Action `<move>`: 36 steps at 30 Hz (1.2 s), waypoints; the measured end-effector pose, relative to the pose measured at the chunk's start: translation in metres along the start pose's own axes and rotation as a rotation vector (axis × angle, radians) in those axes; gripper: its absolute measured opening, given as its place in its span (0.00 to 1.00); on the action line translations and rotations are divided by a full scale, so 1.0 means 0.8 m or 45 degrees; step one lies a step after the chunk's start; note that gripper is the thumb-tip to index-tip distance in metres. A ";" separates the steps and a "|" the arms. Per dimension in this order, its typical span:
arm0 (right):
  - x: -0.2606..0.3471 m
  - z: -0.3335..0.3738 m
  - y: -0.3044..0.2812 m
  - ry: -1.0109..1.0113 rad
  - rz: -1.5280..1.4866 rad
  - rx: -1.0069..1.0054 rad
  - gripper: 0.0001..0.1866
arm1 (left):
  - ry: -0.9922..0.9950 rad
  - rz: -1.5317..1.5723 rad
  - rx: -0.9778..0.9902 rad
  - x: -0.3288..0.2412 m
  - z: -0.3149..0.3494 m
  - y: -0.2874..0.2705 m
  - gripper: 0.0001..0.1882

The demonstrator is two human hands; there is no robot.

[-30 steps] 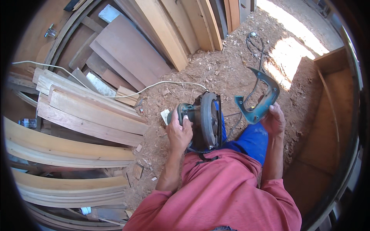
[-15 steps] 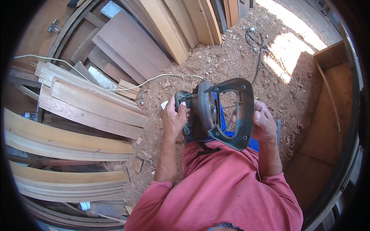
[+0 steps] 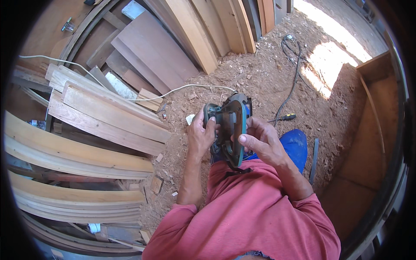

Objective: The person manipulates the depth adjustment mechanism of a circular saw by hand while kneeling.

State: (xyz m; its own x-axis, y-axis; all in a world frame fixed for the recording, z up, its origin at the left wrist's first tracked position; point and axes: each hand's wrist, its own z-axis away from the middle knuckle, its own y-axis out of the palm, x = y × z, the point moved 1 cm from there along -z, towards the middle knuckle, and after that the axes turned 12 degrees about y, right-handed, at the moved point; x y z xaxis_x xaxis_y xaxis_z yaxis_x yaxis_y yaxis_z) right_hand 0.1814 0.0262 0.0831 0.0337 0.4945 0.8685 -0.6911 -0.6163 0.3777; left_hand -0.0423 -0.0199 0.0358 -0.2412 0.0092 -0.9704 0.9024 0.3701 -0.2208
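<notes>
A dark, dusty hand-held power tool (image 3: pixel 226 119) is upright over my lap; its exact kind is hard to tell. My left hand (image 3: pixel 202 138) is closed around its left side, thumb on the near face. Against its right side stands a dark teal loop-shaped frame (image 3: pixel 239 136), seen nearly edge-on. My right hand (image 3: pixel 263 141) grips the frame's right side, thumb in front and fingers partly hidden behind. A pale cable (image 3: pixel 195 86) runs from the left to the tool's top.
A yellow-and-black-handled screwdriver (image 3: pixel 288 117) lies on the shavings-covered ground beside my blue-clad knee (image 3: pixel 294 145). Beyond it is a black cord (image 3: pixel 294 82). Curved boards (image 3: pixel 108 112) are stacked at left, planks (image 3: pixel 190 32) stand at the back, and a brown wooden panel (image 3: pixel 355 156) is at right.
My right hand has brought the frame leftward against the tool and turned it from face-on to nearly edge-on. My left hand keeps its hold. The screwdriver and knee have come into fuller view.
</notes>
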 end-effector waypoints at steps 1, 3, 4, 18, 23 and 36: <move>0.001 -0.003 0.001 0.022 0.033 0.001 0.19 | -0.005 0.013 -0.012 0.000 0.000 0.000 0.28; 0.005 -0.006 0.009 0.014 0.017 0.002 0.19 | -0.008 0.007 -0.012 0.000 0.001 -0.002 0.29; 0.007 -0.008 0.012 0.006 0.000 -0.001 0.18 | -0.009 0.002 -0.008 -0.001 0.001 -0.002 0.30; 0.013 -0.035 0.033 0.022 0.644 -0.208 0.20 | 0.125 -0.048 0.022 0.001 0.002 -0.010 0.30; 0.017 -0.046 0.037 -0.122 0.957 -0.297 0.26 | 0.226 -0.102 0.027 0.027 -0.001 -0.015 0.31; 0.032 -0.067 0.056 -0.170 1.193 -0.240 0.43 | 0.115 0.204 -0.018 0.032 0.005 -0.018 0.57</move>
State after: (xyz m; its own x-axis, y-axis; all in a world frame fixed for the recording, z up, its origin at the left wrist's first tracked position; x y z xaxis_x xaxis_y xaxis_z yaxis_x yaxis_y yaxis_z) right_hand 0.1124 0.0443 0.1052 -0.5165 -0.2292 0.8250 -0.5835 -0.6110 -0.5350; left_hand -0.0599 -0.0286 0.0134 -0.1267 0.1524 -0.9802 0.9269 0.3702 -0.0623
